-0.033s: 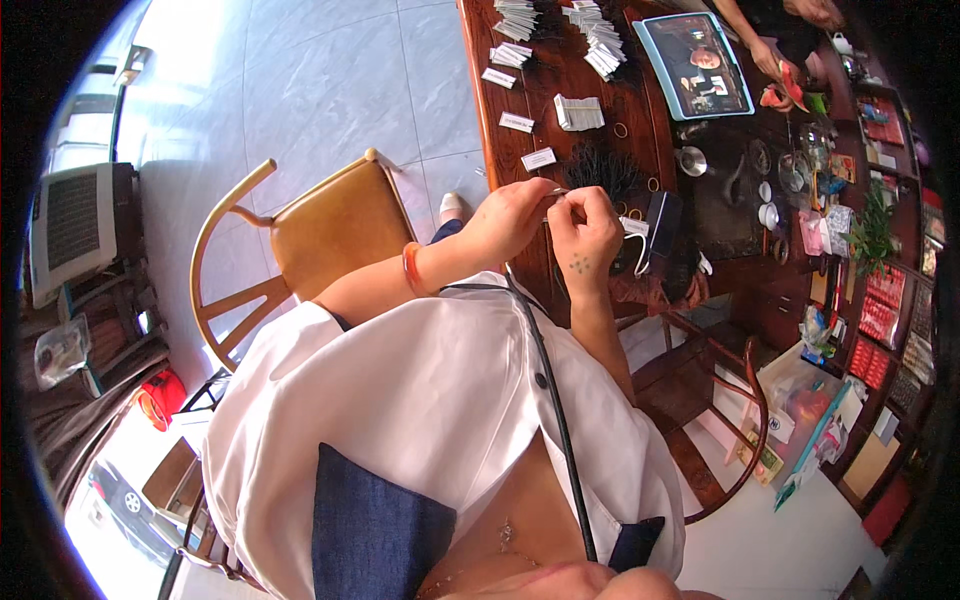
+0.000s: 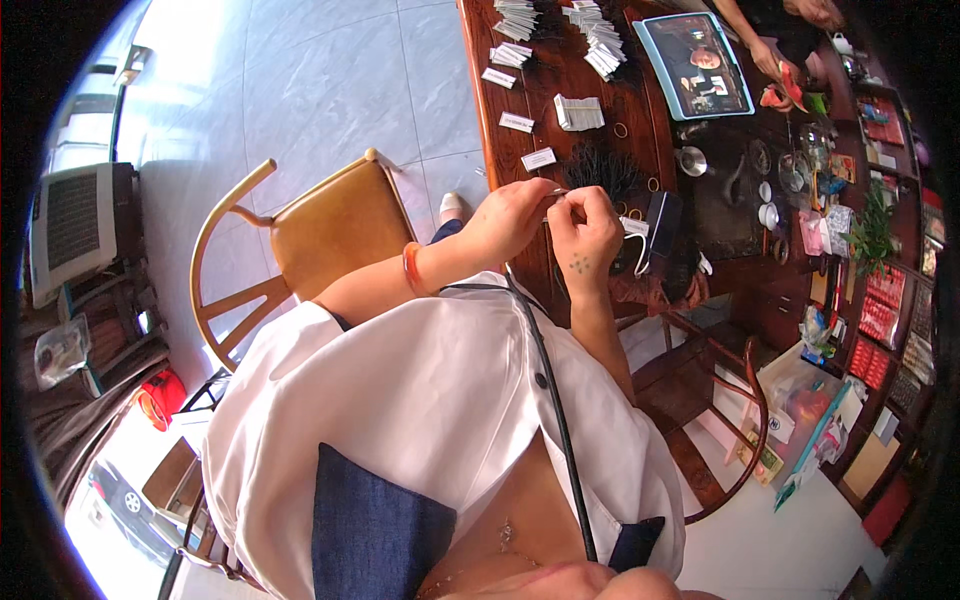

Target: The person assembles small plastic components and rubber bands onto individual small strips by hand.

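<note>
My left hand [image 2: 515, 215] and my right hand [image 2: 585, 235] meet fingertip to fingertip over the near edge of a dark wooden table [image 2: 560, 110]. Both pinch a small white card [image 2: 556, 194] between them; most of it is hidden by my fingers. An orange bracelet [image 2: 410, 268] sits on my left wrist. Just beyond my hands lies a pile of thin black strands [image 2: 600, 165]. Loose white cards [image 2: 538, 158] and stacks of them [image 2: 578, 112] lie farther up the table.
A tablet [image 2: 693, 65] with a lit screen lies at the table's far right, with another person's hands [image 2: 770, 55] beside it. Small metal cups and clutter [image 2: 765, 190] fill the right side. A wooden chair [image 2: 320, 230] stands to my left on the tiled floor.
</note>
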The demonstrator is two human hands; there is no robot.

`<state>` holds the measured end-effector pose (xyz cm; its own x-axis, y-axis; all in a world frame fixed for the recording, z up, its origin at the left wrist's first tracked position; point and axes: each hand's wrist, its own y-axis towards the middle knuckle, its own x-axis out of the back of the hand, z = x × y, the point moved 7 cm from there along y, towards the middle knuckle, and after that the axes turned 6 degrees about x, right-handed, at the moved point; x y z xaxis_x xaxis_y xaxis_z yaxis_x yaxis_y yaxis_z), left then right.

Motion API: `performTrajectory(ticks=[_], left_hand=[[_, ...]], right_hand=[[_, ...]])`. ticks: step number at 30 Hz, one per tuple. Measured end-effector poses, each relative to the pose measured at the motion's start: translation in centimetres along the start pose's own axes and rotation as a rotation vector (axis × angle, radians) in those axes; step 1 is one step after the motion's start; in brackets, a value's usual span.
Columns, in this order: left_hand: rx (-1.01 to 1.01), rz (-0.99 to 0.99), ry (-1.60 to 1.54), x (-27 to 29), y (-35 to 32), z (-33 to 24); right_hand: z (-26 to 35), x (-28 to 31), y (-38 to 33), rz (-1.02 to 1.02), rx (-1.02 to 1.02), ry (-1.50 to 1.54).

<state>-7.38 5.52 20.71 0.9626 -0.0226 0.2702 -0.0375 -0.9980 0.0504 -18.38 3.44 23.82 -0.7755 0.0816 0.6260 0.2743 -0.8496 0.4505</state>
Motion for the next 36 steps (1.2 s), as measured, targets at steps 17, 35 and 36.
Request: performTrajectory(ticks=[17, 35, 36], left_hand=[[-0.324, -0.014, 0.144, 0.3, 0.6, 0.0], [-0.27, 0.007, 0.064, -0.1, 0.1, 0.2], [-0.164, 0.06, -0.042, -0.2, 0.3, 0.9]], right_hand=[[-1.4, 0.0, -0.8, 0.062, -0.238, 0.264], [-2.5, -0.9, -2.3, 0.273, -0.323, 0.26], [-2.5, -0.3, -1.8, 0.283, -0.345, 0.246]])
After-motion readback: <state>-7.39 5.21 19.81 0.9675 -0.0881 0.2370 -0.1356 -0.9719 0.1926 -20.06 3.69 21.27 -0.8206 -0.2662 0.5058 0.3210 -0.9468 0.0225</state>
